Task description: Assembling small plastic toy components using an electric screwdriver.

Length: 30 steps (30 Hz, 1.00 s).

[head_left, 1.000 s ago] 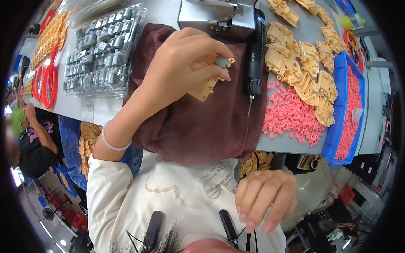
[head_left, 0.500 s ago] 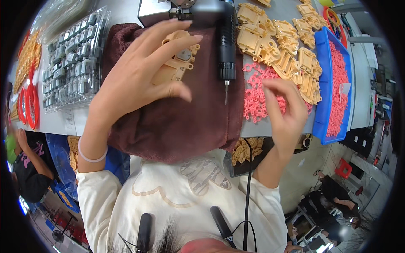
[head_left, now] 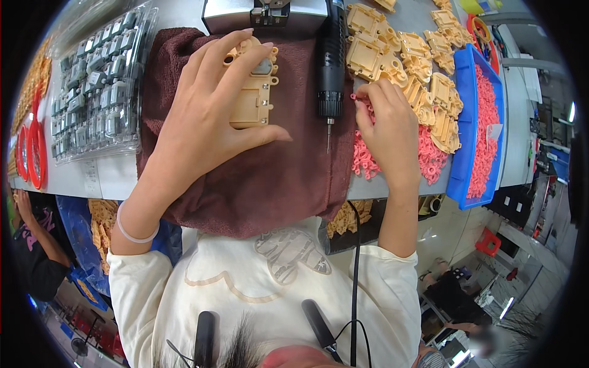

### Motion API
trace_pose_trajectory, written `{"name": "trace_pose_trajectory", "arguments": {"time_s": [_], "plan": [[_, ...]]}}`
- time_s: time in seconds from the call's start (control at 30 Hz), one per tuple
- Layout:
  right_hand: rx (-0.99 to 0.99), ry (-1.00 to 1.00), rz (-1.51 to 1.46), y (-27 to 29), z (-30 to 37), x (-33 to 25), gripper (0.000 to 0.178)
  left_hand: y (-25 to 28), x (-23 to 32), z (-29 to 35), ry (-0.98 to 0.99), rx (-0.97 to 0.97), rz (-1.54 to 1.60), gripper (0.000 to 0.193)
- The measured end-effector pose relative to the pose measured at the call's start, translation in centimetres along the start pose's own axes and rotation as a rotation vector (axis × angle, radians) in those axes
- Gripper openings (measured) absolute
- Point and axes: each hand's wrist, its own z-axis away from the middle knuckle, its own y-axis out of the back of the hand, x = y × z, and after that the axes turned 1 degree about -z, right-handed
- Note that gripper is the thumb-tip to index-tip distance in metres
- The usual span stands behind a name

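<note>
A yellow plastic housing [head_left: 251, 101] with a grey metal piece [head_left: 262, 67] near its top lies on the brown towel [head_left: 264, 184]. My left hand [head_left: 205, 104] curves round it from the left, fingers across the upper end and thumb along the lower edge; the hand covers its left side. At the upper left edge of the pile of small pink plastic parts [head_left: 432, 161], my right hand [head_left: 388, 122] has thumb and fingers drawn together at a pink part [head_left: 354, 96]. Between my hands lies a black electric screwdriver [head_left: 331, 73], bit pointing toward me.
More yellow housings [head_left: 374, 52] are heaped at the far right, beside a blue bin [head_left: 461, 129] of pink parts. On the left stands a clear tray [head_left: 98, 83] of small grey motors. A metal device [head_left: 265, 15] sits at the far edge. Another person's arm [head_left: 40, 227] shows lower left.
My right hand has moved left and away from me to the edge of the pink pile. The housing under my left hand has turned straighter and shows more of its lower part.
</note>
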Motion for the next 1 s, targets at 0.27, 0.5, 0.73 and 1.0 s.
{"name": "trace_pose_trajectory", "arguments": {"time_s": [0.27,0.5,0.73,1.0], "plan": [[-0.047,-0.012,-0.021,0.1,-0.5,0.1,0.015,0.2,0.1,0.2,0.025,-0.018,0.082,0.093],[-0.078,-0.071,-0.063,0.0,-0.5,0.5,0.017,1.8,-2.2,-0.1,0.003,-0.189,0.259,0.097],[-0.085,-0.110,-0.010,0.4,-0.7,-0.4,0.013,0.5,-3.2,0.5,-0.071,-0.113,0.296,0.090],[0.181,-0.303,-0.419,3.5,-1.9,-3.7,0.017,-0.9,-3.2,0.9,-0.064,-0.007,0.353,0.090]]}}
